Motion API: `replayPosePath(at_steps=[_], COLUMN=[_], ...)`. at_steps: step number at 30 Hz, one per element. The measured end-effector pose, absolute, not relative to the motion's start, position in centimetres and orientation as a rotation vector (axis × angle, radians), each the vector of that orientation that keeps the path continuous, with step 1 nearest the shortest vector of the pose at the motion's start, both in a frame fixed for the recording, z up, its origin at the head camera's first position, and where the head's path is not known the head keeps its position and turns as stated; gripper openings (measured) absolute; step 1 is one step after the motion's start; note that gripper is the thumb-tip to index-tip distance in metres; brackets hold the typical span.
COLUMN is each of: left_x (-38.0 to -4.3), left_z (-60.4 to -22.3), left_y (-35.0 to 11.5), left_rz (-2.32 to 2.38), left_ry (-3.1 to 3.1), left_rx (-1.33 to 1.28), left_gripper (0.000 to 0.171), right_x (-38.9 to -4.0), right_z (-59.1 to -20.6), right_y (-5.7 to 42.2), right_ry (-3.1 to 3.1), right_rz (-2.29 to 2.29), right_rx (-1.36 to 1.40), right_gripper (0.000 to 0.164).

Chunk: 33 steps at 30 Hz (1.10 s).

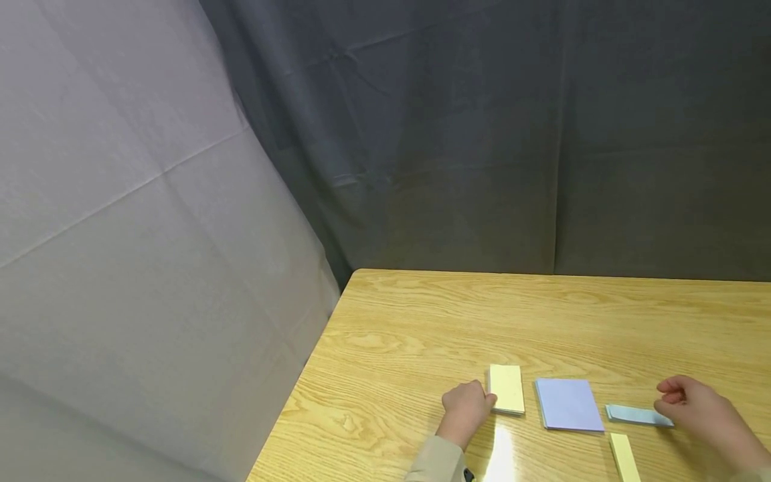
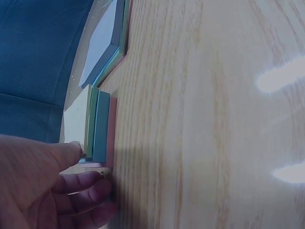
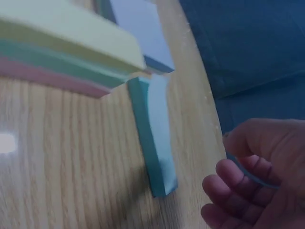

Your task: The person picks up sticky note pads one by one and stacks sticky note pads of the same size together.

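In the head view my left hand (image 1: 466, 410) is at the near left corner of a stack of pale yellow-topped sticky notes (image 1: 506, 388). The left wrist view shows my thumb (image 2: 71, 153) against that stack's top edge, the other fingers loosely bent at its end. Green, blue and pink layers (image 2: 111, 133) lie beneath the yellow one. My right hand (image 1: 695, 408) hovers by the outer end of a light blue strip of sticky notes (image 1: 638, 415), fingers loosely curled around nothing. That strip's top sheet (image 3: 159, 109) bows up from the teal block below.
A larger square lavender pad (image 1: 569, 404) lies between the yellow-topped stack and the blue strip. In front of the strip is a narrow yellow pad (image 1: 624, 457). All lie on a wooden table (image 1: 373, 381), with a dark curtain (image 1: 452, 147) behind and a pale one (image 1: 150, 268) leftward.
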State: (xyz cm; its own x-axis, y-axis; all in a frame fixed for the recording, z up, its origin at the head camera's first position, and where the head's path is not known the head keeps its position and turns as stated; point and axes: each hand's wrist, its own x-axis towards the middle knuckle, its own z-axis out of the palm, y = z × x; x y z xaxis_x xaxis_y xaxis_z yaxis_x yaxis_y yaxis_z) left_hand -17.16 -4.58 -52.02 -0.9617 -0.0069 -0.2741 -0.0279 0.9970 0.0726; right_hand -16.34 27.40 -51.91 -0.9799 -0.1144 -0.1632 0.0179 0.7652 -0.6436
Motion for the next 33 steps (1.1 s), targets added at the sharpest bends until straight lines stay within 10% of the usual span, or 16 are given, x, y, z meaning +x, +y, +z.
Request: replayPosePath(at_steps=[33], left_x=[-17.6], left_z=[-52.8], left_y=[-4.8], left_rz=[0.154], left_ry=[2.857], left_rx=[-0.009], left_gripper=[0.042], right_x=[-17.0], right_z=[-54.8], right_y=[24.3], right_ry=[2.906], right_rz=[-0.774], right_rx=[-0.455], right_gripper=[0.025])
